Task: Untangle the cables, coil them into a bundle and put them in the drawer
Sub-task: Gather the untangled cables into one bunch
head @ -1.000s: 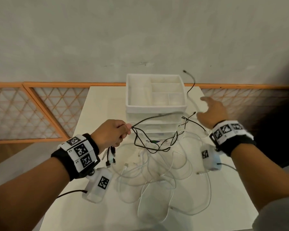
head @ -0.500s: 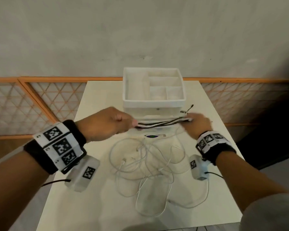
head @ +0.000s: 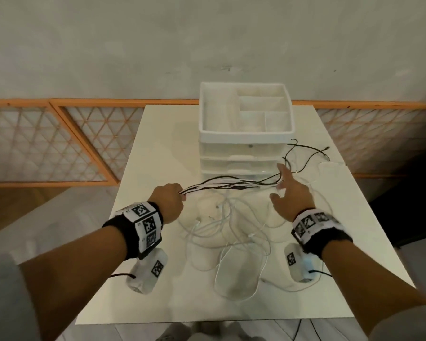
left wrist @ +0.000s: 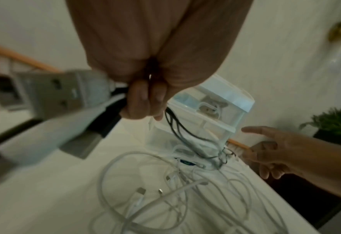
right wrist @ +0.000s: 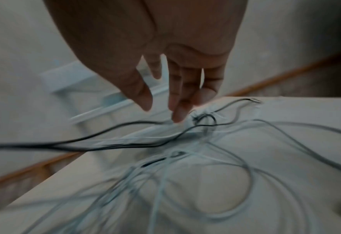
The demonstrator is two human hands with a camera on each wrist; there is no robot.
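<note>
My left hand [head: 172, 196] grips one end of a folded bunch of black and white cable strands [head: 221, 186], held above the table; the left wrist view shows the fingers [left wrist: 143, 101] curled round the black strands [left wrist: 177, 126]. My right hand [head: 289, 190] is open, fingers spread, by the far end of the bunch, where black cable ends [head: 305, 153] trail right. In the blurred right wrist view the fingertips [right wrist: 177, 114] hover just over the black cable [right wrist: 125, 142]. A tangle of white cables [head: 234, 232] lies on the table. The white drawer unit [head: 246, 153] stands behind.
The white table [head: 158, 148] has its right edge close to my right hand and its front edge near me. An open compartment tray [head: 246, 134] tops the drawer unit. An orange lattice railing [head: 59, 143] runs behind, and a plant [left wrist: 338, 121] stands at the right.
My right hand has let go of the far end of the cable bunch and opened its fingers. The black cable ends have sprung out to the right. My left hand keeps its hold.
</note>
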